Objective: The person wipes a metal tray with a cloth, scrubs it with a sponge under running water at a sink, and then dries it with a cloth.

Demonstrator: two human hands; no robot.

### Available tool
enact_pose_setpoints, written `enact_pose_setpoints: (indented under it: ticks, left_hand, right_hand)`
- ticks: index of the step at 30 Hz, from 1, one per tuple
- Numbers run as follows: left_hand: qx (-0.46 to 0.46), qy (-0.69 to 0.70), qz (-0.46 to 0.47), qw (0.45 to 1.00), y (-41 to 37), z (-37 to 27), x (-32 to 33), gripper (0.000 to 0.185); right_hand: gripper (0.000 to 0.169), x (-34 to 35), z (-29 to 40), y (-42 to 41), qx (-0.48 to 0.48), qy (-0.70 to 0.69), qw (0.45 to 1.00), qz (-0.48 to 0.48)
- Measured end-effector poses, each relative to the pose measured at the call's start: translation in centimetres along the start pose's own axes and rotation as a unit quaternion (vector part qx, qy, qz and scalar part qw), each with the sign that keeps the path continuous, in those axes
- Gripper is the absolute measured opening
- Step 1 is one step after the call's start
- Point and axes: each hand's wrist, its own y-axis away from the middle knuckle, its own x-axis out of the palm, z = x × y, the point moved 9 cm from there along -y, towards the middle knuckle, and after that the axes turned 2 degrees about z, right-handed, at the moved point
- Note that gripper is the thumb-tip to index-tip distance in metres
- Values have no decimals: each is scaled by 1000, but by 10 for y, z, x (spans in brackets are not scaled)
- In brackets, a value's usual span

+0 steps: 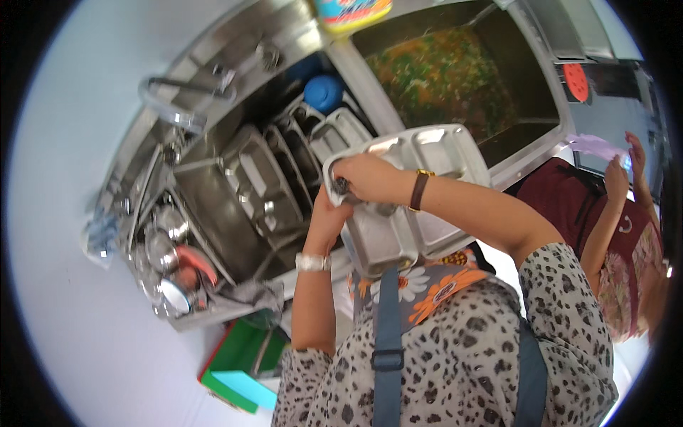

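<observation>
A steel compartment tray point(380, 235) is held tilted over the front edge of the sink. My left hand point(331, 219) grips its left rim. Pressed to the tray's corner, my right hand point(368, 176) holds a dark steel-wool scrubber point(340, 186), partly hidden by the fingers. More steel compartment trays point(256, 171) stand and lean in the left sink basin, beside a blue round plastic item point(323, 93).
The right basin point(528, 141) holds murky liquid with food scraps. A faucet point(176, 115) curves over the sink's back left. Steel bowls point(160, 251) fill a rack at left. A yellow-based container point(355, 16) stands behind. A co-worker point(613, 213) is close at right.
</observation>
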Motion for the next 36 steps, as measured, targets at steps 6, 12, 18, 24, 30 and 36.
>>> enact_pose_setpoints:
  ticks: [6, 12, 18, 24, 30, 36]
  left_hand:
    - [28, -23, 102, 994, -18, -69, 44, 55]
    - [53, -17, 247, 967, -61, -106, 123, 53]
    - [106, -90, 240, 961, -57, -137, 160, 45]
    - [65, -85, 229, 968, -83, -140, 167, 47]
    - [67, -75, 239, 966, -96, -147, 188, 39]
    - [77, -72, 243, 964, -107, -142, 195, 44]
  right_hand:
    - [28, -187, -114, 67, 157, 83, 966, -188]
    - [50, -378, -167, 95, 179, 367, 840, -357]
    - [51, -397, -120, 66, 270, 456, 832, -162]
    - [35, -374, -141, 59, 162, 498, 825, -214]
    - [32, -376, -179, 82, 156, 489, 821, -249]
    - [36, -366, -157, 133, 146, 402, 874, -230]
